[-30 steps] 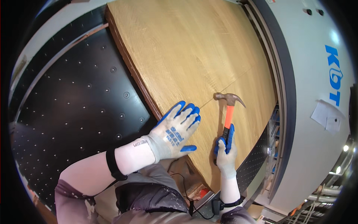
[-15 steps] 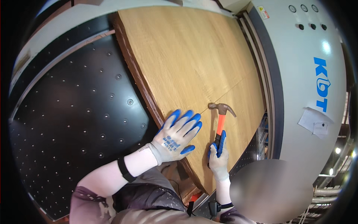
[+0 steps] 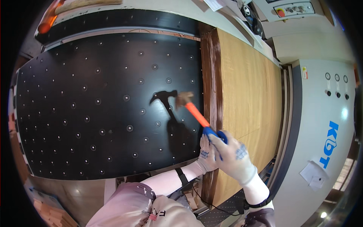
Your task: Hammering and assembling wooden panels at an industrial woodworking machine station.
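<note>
My right hand (image 3: 235,156), in a white glove with blue fingertips, is closed around the grip of a claw hammer (image 3: 196,114) with an orange handle. The brown hammer head hangs over the black table, just left of the wood-grain panels, and casts a shadow there. My left hand (image 3: 206,156), gloved alike, is at the glossy brown edge (image 3: 213,79) of the panels, partly behind my right hand. Its fingers are mostly hidden. The light wood-grain panels (image 3: 245,83) lie with a thin seam across their top.
The black table (image 3: 113,68) is dotted with small round metal studs. A grey machine housing (image 3: 321,125) with gauges and knobs stands along the right. At the far right is a control panel (image 3: 297,9) with a red button. Wood pieces (image 3: 56,213) lie low at the left.
The view has swung left. The hammer has moved from above the panel top to left of the brown edge. My left hand has left the panel top for that edge, beside my right hand.
</note>
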`<state>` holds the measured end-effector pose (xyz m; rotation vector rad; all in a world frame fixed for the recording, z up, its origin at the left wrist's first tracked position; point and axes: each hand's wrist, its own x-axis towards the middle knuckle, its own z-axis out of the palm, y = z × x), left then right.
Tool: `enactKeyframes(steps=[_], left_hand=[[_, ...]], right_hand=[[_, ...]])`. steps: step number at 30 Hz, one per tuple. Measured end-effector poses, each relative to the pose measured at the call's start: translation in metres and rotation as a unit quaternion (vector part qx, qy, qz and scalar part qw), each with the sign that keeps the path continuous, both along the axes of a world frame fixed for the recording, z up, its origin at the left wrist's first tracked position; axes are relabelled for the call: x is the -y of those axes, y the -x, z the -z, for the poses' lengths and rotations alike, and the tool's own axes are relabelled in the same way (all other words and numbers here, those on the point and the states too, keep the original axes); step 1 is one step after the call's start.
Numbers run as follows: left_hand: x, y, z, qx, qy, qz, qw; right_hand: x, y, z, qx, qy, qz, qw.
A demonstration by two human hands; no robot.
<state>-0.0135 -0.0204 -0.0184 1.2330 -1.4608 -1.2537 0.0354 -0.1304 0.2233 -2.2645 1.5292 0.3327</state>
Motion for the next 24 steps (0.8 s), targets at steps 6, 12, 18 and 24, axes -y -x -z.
enactKeyframes(steps=[6, 12, 18, 24], left_hand=[[0.012, -0.037, -0.024, -0.046, -0.005, 0.051, 0.998], [0.021, -0.056, -0.038, -0.012, -0.050, 0.111, 0.992], [0.029, -0.065, -0.042, 0.000, -0.063, 0.140, 0.988], [0.029, -0.066, -0.042, 0.033, -0.066, 0.168, 0.983]], right_hand=[[0.052, -0.037, 0.043, -0.129, 0.059, -0.124, 0.982], [0.074, -0.043, 0.059, -0.186, 0.111, -0.039, 0.975], [0.086, -0.037, 0.063, -0.259, 0.082, 0.012, 0.962], [0.080, -0.029, 0.059, -0.197, 0.143, 0.025, 0.970]])
